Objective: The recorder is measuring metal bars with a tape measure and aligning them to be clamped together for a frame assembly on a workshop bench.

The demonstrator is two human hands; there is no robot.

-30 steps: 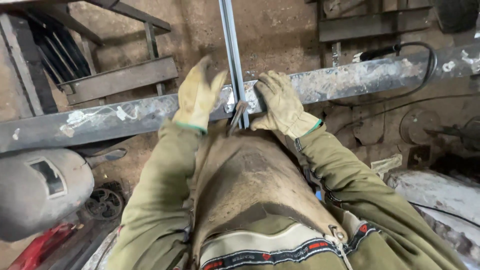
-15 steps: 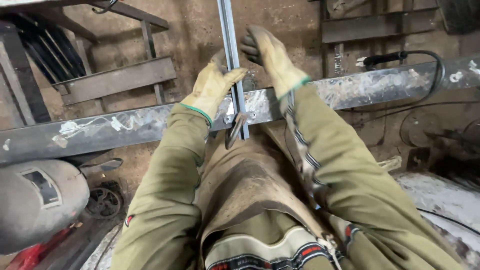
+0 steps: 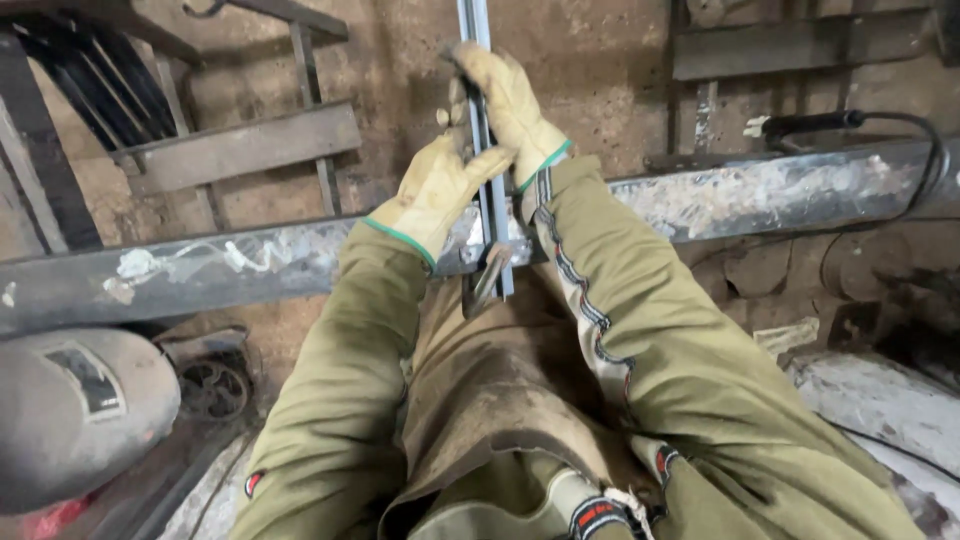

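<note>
Both gloved hands grip the thin steel strip [image 3: 478, 30] that runs away from the person across the heavy beam [image 3: 760, 195]. The left hand [image 3: 435, 190] wraps it near the beam; the right hand [image 3: 510, 105] clasps it further up. The strip lies across the beam, a clamp [image 3: 487, 283] hanging below; nothing looks fastened yet.

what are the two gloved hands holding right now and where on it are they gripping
Both grip the thin grey metal bar. The right hand wraps it higher up; the left hand grasps it just below, above where it crosses the heavy steel beam.
</note>
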